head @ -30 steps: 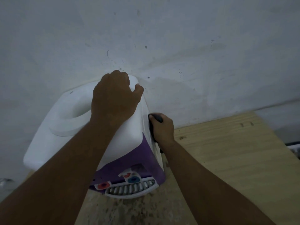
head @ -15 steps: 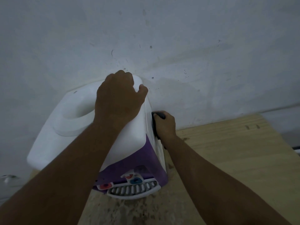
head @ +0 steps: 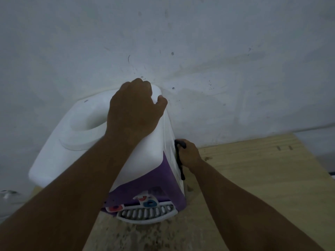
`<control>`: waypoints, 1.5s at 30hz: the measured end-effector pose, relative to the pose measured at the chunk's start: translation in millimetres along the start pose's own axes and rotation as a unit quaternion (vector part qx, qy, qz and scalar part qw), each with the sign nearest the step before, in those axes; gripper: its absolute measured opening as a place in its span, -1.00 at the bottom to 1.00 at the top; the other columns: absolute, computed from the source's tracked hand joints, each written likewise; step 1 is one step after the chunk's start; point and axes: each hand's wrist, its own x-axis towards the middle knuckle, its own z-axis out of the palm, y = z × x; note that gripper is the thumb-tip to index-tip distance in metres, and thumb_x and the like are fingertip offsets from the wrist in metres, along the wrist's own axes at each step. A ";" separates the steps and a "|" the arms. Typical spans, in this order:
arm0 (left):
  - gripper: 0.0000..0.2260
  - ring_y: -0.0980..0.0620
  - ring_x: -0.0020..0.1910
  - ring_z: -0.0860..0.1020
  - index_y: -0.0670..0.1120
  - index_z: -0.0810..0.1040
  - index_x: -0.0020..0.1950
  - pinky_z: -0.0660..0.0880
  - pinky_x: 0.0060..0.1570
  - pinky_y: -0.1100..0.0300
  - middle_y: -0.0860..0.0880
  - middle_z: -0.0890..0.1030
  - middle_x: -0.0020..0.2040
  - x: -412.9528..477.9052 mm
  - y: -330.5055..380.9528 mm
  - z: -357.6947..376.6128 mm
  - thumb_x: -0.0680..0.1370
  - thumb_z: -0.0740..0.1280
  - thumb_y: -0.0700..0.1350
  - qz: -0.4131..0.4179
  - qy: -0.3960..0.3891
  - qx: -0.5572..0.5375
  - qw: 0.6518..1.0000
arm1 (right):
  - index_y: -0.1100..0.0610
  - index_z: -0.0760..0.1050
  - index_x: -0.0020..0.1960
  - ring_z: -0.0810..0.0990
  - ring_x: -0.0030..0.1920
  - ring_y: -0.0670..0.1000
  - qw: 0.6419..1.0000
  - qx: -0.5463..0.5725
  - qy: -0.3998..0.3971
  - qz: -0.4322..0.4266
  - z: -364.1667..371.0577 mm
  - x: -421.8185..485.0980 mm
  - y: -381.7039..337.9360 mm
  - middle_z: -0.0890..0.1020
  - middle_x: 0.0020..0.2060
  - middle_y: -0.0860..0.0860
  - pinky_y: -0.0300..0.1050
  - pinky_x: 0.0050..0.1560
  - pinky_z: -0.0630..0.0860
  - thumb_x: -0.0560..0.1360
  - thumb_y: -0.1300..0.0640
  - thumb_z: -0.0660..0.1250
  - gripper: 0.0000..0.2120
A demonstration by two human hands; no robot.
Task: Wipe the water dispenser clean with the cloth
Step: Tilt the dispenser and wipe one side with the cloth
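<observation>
Subject unit: a water dispenser with a white top, white sides and a purple front panel. It stands on a pale wooden worktop, at the back left corner, with its rear close to a marked white wall. Contact with the wall cannot be confirmed. The top has a round recessed well, which is partly hidden by the left forearm.

Front panel: a red tap and a blue tap sit side by side. A white slotted drip tray is directly below them and projects toward the front edge of the worktop.

Left hand: placed on the rear right corner of the dispenser top. The fingers curl over the back edge and the thumb hooks onto the right side, so the hand grips the casing at that corner.

Right hand: against the right side of the dispenser, about halfway down. Its fingers are closed round a dark cloth. The cloth shows above the knuckles and as a narrow strip hanging below the hand, lying against the white side panel. How much of the cloth is bunched inside the hand cannot be seen.

Worktop surface: dark speckling in front of the drip tray, and plain bare grain toward the right edge.

Lighting is dim, and the fine condition of the casing surface cannot be judged.
</observation>
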 end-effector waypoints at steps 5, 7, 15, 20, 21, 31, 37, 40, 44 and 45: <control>-0.75 0.01 -0.17 0.38 -0.05 0.40 -0.21 0.29 -0.15 0.14 0.01 0.49 -0.19 -1.3 1.3 -1.5 0.50 0.27 0.11 -0.001 -0.003 -0.005 1.000 | 0.09 0.42 -0.31 0.51 -0.23 -0.03 0.991 -0.100 -0.053 0.076 4.4 -4.8 33.4 0.53 -0.25 -0.01 -0.29 -0.19 0.37 0.57 0.23 0.17 -0.72; -0.75 0.01 -0.17 0.38 -0.06 0.40 -0.22 0.28 -0.16 0.14 0.01 0.48 -0.19 -1.2 1.2 -1.3 0.50 0.27 0.10 0.001 -0.003 -0.003 1.000 | 0.01 0.32 -0.38 0.40 -0.37 -0.14 0.989 -0.105 -0.052 0.085 1.3 -5.8 36.2 0.45 -0.37 -0.09 -0.37 -0.36 0.32 0.55 0.23 0.19 -0.66; -0.74 -0.01 -0.19 0.40 -0.06 0.41 -0.24 0.30 -0.17 0.13 0.02 0.48 -0.21 0.4 0.5 -1.7 0.49 0.28 0.10 0.003 -0.001 -0.006 1.000 | 0.16 0.60 0.14 0.59 0.02 0.01 0.996 0.047 0.072 0.033 15.7 8.5 12.0 0.65 0.03 0.01 -0.17 0.10 0.50 0.52 0.34 0.19 -0.70; -0.73 -0.02 -0.19 0.43 -0.08 0.44 -0.23 0.32 -0.18 0.12 0.01 0.50 -0.21 0.9 0.7 -1.0 0.50 0.28 0.10 0.006 -0.003 -0.001 1.000 | 0.13 0.62 0.10 0.60 0.02 -0.01 0.996 -0.063 0.019 0.064 21.0 9.6 36.5 0.66 0.06 0.02 -0.28 -0.01 0.41 0.55 0.21 0.20 -0.75; -0.73 -0.02 -0.19 0.43 -0.09 0.45 -0.23 0.32 -0.18 0.12 0.01 0.50 -0.21 1.4 0.3 -1.0 0.50 0.27 0.10 0.007 -0.002 0.002 1.000 | 0.14 0.63 0.04 0.61 -0.02 -0.01 0.995 -0.070 0.013 0.066 20.1 8.7 36.3 0.67 0.02 0.04 -0.27 -0.06 0.41 0.54 0.21 0.20 -0.77; -0.74 -0.08 -0.11 0.48 -0.07 0.45 -0.20 0.36 -0.12 0.09 -0.02 0.53 -0.15 0.3 0.9 -0.1 0.49 0.27 0.11 0.008 -0.006 -0.002 1.000 | 0.17 0.40 -0.35 0.42 -0.42 -0.11 0.986 -0.089 -0.036 0.139 4.0 -55.4 35.2 0.50 -0.40 -0.01 -0.33 -0.52 0.31 0.53 0.26 0.18 -0.72; -0.73 -0.10 -0.10 0.49 -0.07 0.48 -0.19 0.37 -0.09 0.07 -0.03 0.54 -0.15 0.2 0.4 -0.1 0.48 0.25 0.13 0.001 -0.011 -0.006 1.000 | 0.21 0.42 -0.33 0.40 -0.43 -0.09 0.985 -0.074 -0.049 0.146 2.6 -98.1 42.6 0.48 -0.41 0.01 -0.41 -0.58 0.26 0.52 0.28 0.19 -0.76; -0.73 -0.08 -0.11 0.48 -0.07 0.48 -0.20 0.36 -0.10 0.08 -0.02 0.54 -0.15 0.4 -0.6 0.0 0.48 0.25 0.13 -0.002 -0.013 -0.006 1.000 | 0.25 0.52 -0.24 0.50 -0.31 0.00 0.986 -0.056 -0.045 0.152 2.6 -96.6 42.1 0.58 -0.30 0.08 -0.34 -0.47 0.34 0.51 0.28 0.21 -0.81; -0.73 -0.05 -0.12 0.46 -0.07 0.48 -0.20 0.35 -0.10 0.09 0.00 0.53 -0.16 0.0 -0.6 -0.4 0.48 0.25 0.14 -0.007 -0.013 -0.012 1.000 | 0.26 0.64 -0.04 0.58 -0.17 0.05 0.984 -0.042 -0.006 0.171 6.8 -81.0 40.1 0.67 -0.12 0.12 -0.26 -0.21 0.42 0.51 0.27 0.20 -0.77; -0.73 -0.05 -0.13 0.46 -0.07 0.47 -0.21 0.35 -0.10 0.10 0.00 0.52 -0.17 0.4 -0.5 -0.2 0.48 0.25 0.13 -0.007 -0.012 -0.013 1.000 | 0.26 0.64 -0.02 0.59 -0.14 0.06 0.984 -0.044 0.001 0.170 8.5 -73.6 38.5 0.68 -0.10 0.12 -0.26 -0.19 0.42 0.51 0.27 0.20 -0.76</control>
